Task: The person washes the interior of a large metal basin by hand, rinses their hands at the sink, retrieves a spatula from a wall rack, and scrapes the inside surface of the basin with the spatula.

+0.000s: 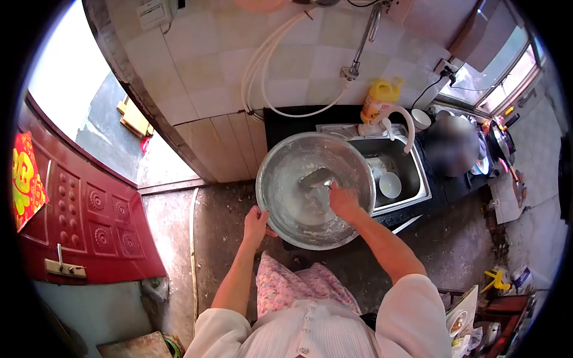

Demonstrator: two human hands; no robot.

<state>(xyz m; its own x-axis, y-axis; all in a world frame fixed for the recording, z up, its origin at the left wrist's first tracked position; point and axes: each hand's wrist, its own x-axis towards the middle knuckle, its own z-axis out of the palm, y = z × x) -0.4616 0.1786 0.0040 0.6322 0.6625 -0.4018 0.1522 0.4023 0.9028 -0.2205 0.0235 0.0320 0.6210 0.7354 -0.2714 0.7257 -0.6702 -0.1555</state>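
A large metal basin (349, 230) sits in front of me, overlapping the left side of the sink. Cloudy whitish liquid (292, 200) lies in its bottom, and pale residue clings to its walls. My left hand (256, 225) is closed on the basin's near left rim, fingers partly hidden beneath it. Inside the basin, my right hand (345, 201) is closed around a shiny metal utensil (319, 180) that looks like a spoon. Its handle is mostly covered by the hand.
Right of the basin, a steel sink (382, 207) holds a white bowl (390, 185) under a curved pale faucet (409, 128). A yellow jug (382, 98) stands behind. Dishes and pans (498, 140) crowd the counter's right. A red door (98, 209) stands at left; a hose (193, 256) crosses the floor.
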